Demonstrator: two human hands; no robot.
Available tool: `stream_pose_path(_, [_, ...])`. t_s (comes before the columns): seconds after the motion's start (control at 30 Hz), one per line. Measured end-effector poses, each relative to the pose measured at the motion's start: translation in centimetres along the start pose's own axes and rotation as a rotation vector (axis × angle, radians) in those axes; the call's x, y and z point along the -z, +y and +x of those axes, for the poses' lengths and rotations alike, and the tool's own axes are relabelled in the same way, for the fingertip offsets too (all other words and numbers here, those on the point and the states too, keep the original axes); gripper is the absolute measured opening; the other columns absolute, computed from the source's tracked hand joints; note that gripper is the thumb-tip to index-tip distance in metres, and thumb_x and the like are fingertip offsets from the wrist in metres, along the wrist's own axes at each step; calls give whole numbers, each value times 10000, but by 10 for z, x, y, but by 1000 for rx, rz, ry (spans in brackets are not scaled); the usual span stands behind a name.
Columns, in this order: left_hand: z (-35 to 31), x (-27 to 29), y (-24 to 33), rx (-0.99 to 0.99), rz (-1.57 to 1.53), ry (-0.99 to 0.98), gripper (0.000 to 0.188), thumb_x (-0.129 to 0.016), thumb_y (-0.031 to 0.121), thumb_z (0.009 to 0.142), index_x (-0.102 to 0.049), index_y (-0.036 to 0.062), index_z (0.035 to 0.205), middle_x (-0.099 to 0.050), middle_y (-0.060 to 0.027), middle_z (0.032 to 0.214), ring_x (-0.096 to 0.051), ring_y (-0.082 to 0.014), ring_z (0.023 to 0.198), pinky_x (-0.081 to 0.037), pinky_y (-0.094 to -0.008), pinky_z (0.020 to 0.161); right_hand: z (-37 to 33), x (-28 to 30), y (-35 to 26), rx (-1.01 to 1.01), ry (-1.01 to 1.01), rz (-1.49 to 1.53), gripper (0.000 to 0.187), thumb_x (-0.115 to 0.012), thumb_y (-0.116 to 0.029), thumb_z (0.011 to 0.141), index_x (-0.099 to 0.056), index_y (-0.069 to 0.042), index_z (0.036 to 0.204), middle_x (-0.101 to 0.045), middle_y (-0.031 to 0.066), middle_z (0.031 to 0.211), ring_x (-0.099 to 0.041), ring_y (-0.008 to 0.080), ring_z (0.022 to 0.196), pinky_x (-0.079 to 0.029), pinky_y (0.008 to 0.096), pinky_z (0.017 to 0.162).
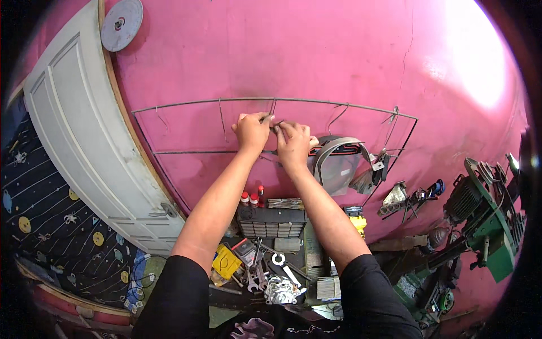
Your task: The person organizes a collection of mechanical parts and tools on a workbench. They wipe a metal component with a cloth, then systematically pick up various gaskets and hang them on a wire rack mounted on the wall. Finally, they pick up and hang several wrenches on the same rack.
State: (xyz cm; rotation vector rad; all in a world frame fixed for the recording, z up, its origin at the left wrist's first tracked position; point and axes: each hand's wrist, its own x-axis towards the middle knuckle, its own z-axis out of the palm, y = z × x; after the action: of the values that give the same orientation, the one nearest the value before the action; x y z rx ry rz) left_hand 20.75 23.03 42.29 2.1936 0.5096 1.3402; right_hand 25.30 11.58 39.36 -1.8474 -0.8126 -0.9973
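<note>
Wire hook (274,105) hung from the rod (305,101), my left hand (252,134) and right hand (293,148) curled closed, apparently pinching its end for steadiness.

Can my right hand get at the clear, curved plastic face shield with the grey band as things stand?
Probably yes: your bare right hand is just left of the clear, curved plastic face shield, and nothing appears to block the way. It does look occupied beside your left hand, though.
</note>
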Motion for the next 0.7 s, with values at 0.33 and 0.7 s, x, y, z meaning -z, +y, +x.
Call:
stream_pose_path(0.33, [-274, 31, -71, -188, -195, -236, 200, -679, 129, 827, -704, 38, 1004, -698, -130, 939, -621, -336, 941, -452, -433, 897, -212, 78, 33, 5, -358, 119, 273, -713, -166, 838, -670, -135, 1106, -676, 69, 1094, -567, 289, 1081, -350, 475, 951])
stream_pose_path(0.7, [-562, 49, -141, -197, 431, -1072, 1003, -829, 564, 618, -471, 109, 1438, -460, -111, 1392, -475, -301, 1117, -356, -512, 826, -497, 175, 88, -48, -1338, -251, 780, -764, -540, 744, -512, -137, 1362, -559, 138, 1208, -507, 325, 1128, -367, 536, 901])
